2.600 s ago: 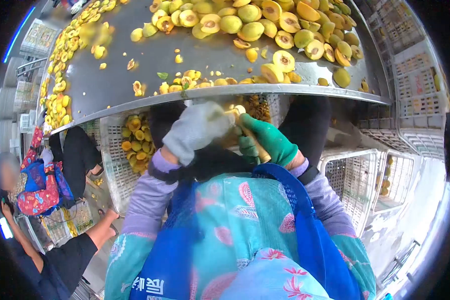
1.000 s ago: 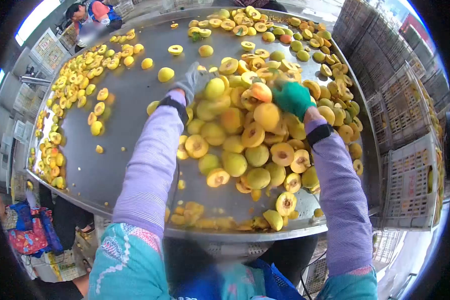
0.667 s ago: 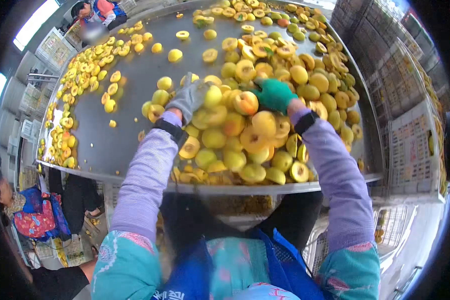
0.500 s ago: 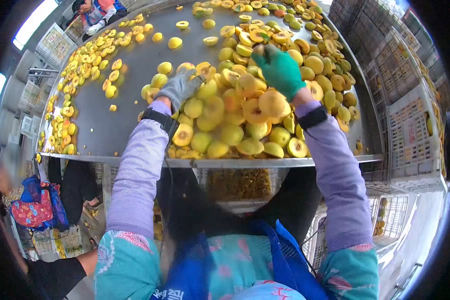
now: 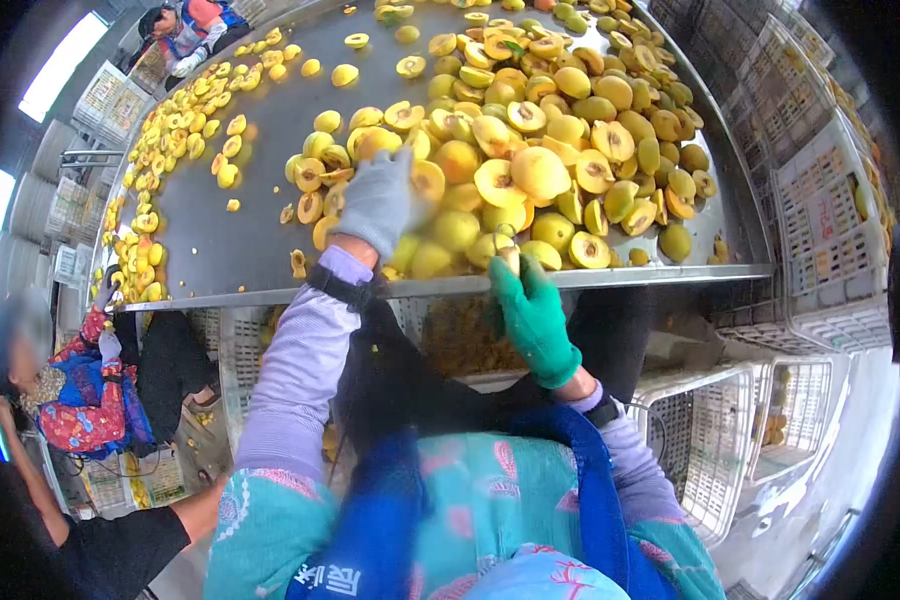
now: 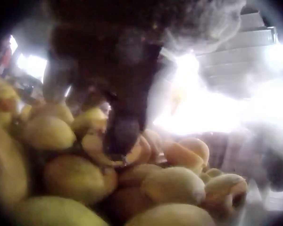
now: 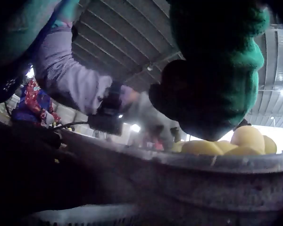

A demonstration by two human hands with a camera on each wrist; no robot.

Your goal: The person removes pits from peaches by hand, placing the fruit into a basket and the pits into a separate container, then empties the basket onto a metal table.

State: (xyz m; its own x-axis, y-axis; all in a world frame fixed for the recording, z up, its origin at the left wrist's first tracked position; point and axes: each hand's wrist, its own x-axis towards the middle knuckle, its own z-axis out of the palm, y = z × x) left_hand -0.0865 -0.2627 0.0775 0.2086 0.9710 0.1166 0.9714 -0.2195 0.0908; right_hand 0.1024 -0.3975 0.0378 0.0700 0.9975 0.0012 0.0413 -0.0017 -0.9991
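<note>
A heap of halved yellow peaches [image 5: 580,170] lies on the metal table [image 5: 260,215], several with cut faces and stone cavities showing. My left hand [image 5: 375,205], in a grey glove, reaches over the near left side of the heap, blurred, its fingertips right at a peach. In the left wrist view a dark gloved finger [image 6: 122,134] points down onto a cut half. My right hand [image 5: 535,330], in a green glove, is at the table's near edge. It grips a small tool [image 5: 511,258] with a pale end and thin wire loop; its handle is mostly hidden by the fingers.
More peach halves [image 5: 145,220] line the table's left side. White crates stand right [image 5: 830,235] and below right [image 5: 695,430]. Another crate [image 5: 245,350] is beneath the table edge. People sit at the left [image 5: 85,400] and far left corner [image 5: 195,45].
Both hands swept peaches toward the near edge, heaping them there. Since half a second ago my right hand has come back from the heap to the edge; my left stays over the fruit.
</note>
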